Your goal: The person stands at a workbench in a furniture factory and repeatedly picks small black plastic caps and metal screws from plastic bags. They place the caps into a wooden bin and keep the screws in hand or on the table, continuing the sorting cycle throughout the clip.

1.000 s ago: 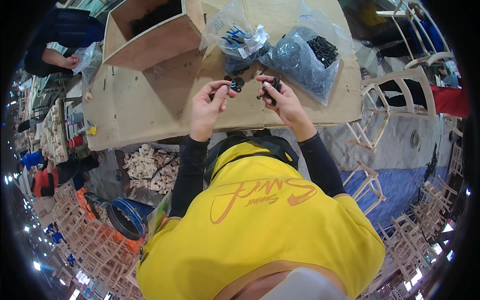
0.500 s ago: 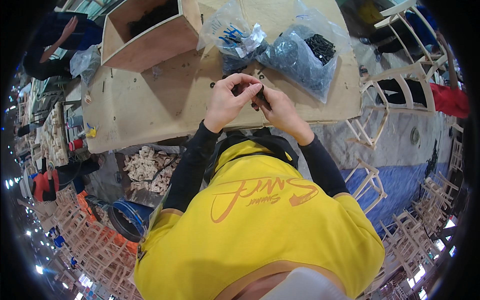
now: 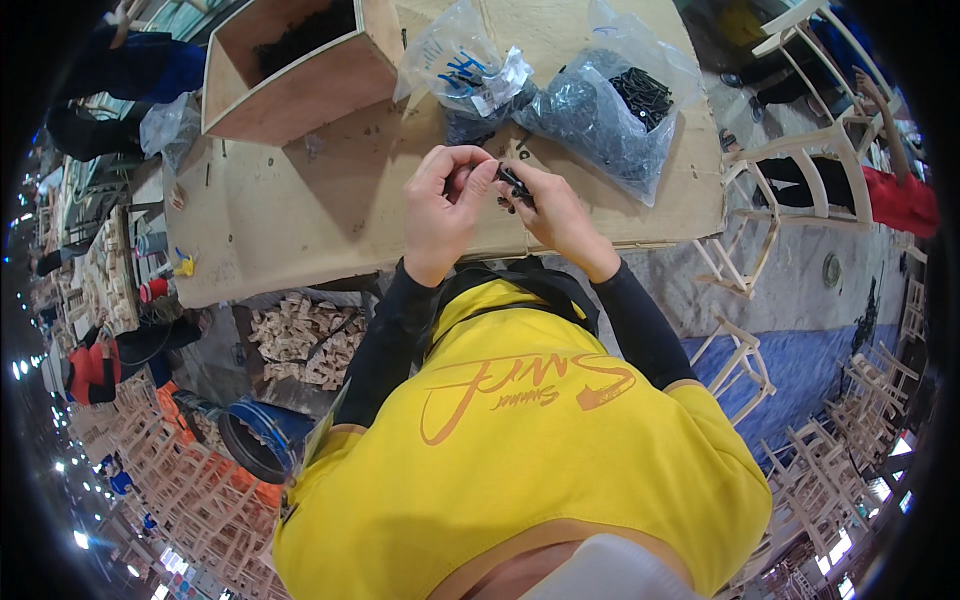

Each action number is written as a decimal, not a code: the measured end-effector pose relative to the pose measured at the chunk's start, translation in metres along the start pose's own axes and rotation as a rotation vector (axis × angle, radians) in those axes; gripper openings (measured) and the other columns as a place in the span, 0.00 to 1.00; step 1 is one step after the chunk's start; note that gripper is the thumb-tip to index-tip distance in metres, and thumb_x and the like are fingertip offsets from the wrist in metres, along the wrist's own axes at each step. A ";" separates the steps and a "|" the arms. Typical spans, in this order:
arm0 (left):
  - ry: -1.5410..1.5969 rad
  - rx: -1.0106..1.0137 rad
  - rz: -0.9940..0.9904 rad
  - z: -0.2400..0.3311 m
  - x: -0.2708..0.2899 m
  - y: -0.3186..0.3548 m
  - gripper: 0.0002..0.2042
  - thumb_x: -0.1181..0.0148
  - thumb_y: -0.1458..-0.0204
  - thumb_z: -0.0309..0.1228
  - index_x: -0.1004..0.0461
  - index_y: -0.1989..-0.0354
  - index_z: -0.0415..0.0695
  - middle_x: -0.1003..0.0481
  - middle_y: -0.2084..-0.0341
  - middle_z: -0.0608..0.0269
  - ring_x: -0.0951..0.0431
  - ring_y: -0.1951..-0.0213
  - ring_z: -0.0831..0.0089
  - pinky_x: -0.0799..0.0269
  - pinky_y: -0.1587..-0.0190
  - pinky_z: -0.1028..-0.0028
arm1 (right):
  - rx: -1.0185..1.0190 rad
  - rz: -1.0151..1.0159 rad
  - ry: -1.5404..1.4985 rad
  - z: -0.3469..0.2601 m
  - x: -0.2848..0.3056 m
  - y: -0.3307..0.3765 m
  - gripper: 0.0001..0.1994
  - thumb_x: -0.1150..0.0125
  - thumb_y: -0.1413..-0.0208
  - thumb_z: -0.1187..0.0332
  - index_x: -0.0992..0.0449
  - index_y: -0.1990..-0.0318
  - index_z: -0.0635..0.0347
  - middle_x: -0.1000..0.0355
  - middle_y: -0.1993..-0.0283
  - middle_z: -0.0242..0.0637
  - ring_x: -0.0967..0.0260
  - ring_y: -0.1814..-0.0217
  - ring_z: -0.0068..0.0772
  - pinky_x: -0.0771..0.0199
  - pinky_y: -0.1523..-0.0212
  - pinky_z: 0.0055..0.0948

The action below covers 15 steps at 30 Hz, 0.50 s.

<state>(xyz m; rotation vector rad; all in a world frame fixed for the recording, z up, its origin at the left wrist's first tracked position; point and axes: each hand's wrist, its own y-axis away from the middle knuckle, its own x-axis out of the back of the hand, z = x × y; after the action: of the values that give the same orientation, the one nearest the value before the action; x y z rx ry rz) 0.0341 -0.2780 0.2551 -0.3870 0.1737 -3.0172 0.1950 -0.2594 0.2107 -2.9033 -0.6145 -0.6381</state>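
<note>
Over the near edge of the cardboard-topped table (image 3: 330, 215), my two hands are close together. My right hand (image 3: 560, 212) is closed around several black bolts (image 3: 515, 184), whose ends stick out toward the left hand. My left hand (image 3: 440, 210) is closed too, with thumb and forefinger curled together near the bolts. Whatever lies in that pinch is too small or hidden to name. Beyond the hands lies a clear plastic bag (image 3: 600, 125) with many black bolts (image 3: 640, 97) showing at its mouth. A second clear bag (image 3: 455, 60) with dark small parts stands beside it.
A plywood box (image 3: 300, 100) with dark contents sits at the far left of the table. Below the table's left side is a crate of wood pieces (image 3: 310, 340), near a blue barrel (image 3: 265, 435). Wooden chair frames (image 3: 820, 175) and another person's red sleeve (image 3: 900, 200) are at right.
My left hand has moved slightly left, away from the right hand, opening a small gap. More of the black bolts in my right hand now show.
</note>
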 end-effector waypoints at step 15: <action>-0.274 -0.273 0.096 0.009 0.026 -0.024 0.05 0.35 0.49 0.29 0.23 0.68 0.41 0.37 0.81 0.72 0.40 0.79 0.84 0.44 0.76 0.80 | -0.235 -0.009 -0.580 0.014 -0.013 -0.013 0.10 0.48 0.37 0.70 0.30 0.50 0.60 0.28 0.67 0.30 0.32 0.68 0.20 0.32 0.66 0.23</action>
<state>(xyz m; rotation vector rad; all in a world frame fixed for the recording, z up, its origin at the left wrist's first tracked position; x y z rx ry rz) 0.0100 -0.2576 0.2735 -0.7841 0.5648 -2.8113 0.1844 -0.2496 0.1927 -3.3144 -0.6372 0.1671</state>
